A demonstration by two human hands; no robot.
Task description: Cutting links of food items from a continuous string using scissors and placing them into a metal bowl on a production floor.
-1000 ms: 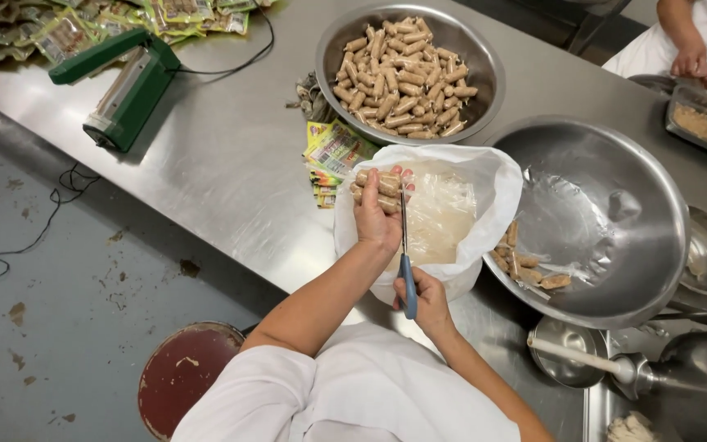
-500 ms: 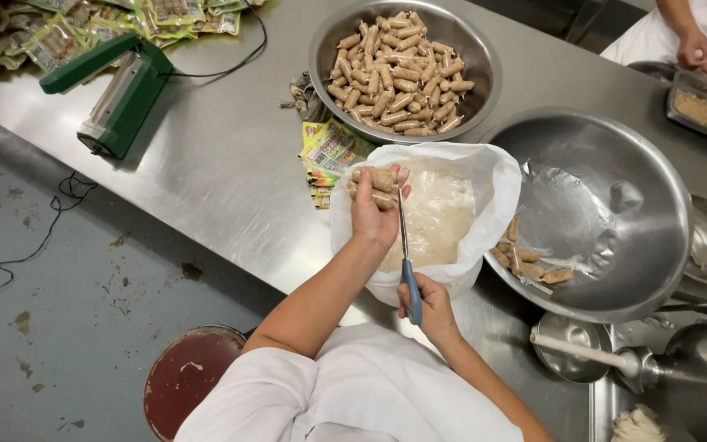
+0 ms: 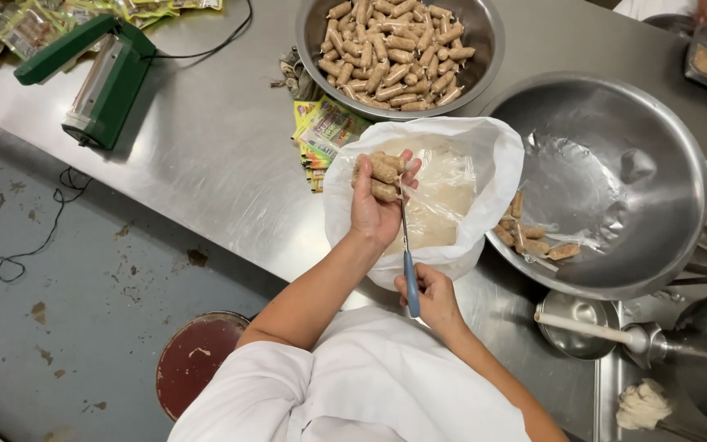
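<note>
Showing pale tan: the short rolled sticks [image 3: 380, 174] bunched in the left hand [image 3: 375, 214]. Showing bright blue on its handle: the thin steel tool [image 3: 407, 258] gripped by the right hand [image 3: 429, 296]. Glowing milky white: the crumpled plastic bag [image 3: 497, 160] at the near edge of the grey brushed-steel bench [image 3: 206, 155]. Shining silver: the round bowl of tan sticks [image 3: 398, 51] at the far edge. Gleaming silver too: the wide steel bowl [image 3: 615, 180] toward the right end. Standing out dark green: the boxy sealing machine [image 3: 96, 75] near the left end. Mixing yellow, green and red print: the flat packets [image 3: 325, 135] beside the bag.
</note>
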